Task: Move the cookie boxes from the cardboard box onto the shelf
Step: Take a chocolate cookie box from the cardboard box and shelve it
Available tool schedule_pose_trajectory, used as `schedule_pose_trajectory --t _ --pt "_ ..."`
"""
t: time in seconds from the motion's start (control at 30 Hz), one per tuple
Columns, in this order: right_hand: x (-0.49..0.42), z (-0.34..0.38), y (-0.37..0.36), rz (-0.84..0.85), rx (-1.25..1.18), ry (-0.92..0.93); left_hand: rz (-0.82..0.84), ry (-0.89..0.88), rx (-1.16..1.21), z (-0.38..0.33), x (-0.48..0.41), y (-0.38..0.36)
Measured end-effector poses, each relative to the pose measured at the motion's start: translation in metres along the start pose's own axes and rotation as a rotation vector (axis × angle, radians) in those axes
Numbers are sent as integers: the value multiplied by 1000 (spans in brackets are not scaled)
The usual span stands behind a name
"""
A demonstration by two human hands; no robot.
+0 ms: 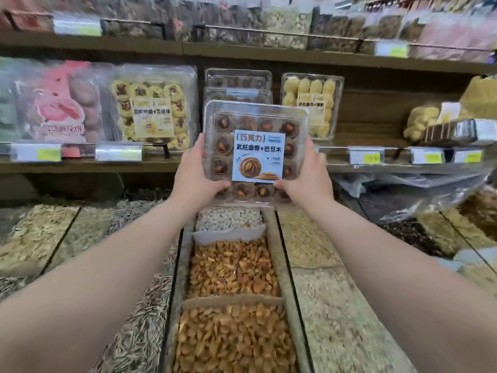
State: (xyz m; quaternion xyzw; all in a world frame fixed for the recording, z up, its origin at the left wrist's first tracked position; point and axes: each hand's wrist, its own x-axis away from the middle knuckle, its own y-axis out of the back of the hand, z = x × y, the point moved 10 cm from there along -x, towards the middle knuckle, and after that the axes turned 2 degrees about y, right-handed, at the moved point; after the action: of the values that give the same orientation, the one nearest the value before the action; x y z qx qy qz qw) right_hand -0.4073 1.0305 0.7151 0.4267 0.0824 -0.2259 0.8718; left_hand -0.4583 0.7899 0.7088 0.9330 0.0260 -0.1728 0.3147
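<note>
Head view: clear cookie box [297,157], chocolate cookies [224,122], blue label [258,154]; left hand [195,172], right hand [309,173] grip pinching its sides.

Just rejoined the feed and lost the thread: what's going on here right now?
A person holds one clear cookie box of chocolate cookies, the left hand and the right hand gripping its lower sides. It is raised in front of the middle shelf, before a stack of similar boxes, and is not set down yet. Bins of nuts lie below. The cardboard box is not in view.
</note>
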Motion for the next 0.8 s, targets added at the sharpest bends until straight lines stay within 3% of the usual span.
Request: schedule_pose_trajectory --t 0.37,0.8 --pt "-175 16 -33 82 -157 130 -101 99 -17 -14 -141 -20" --pt "-231 13 -98 133 -323 132 -56 124 -4 39 -206 -43"
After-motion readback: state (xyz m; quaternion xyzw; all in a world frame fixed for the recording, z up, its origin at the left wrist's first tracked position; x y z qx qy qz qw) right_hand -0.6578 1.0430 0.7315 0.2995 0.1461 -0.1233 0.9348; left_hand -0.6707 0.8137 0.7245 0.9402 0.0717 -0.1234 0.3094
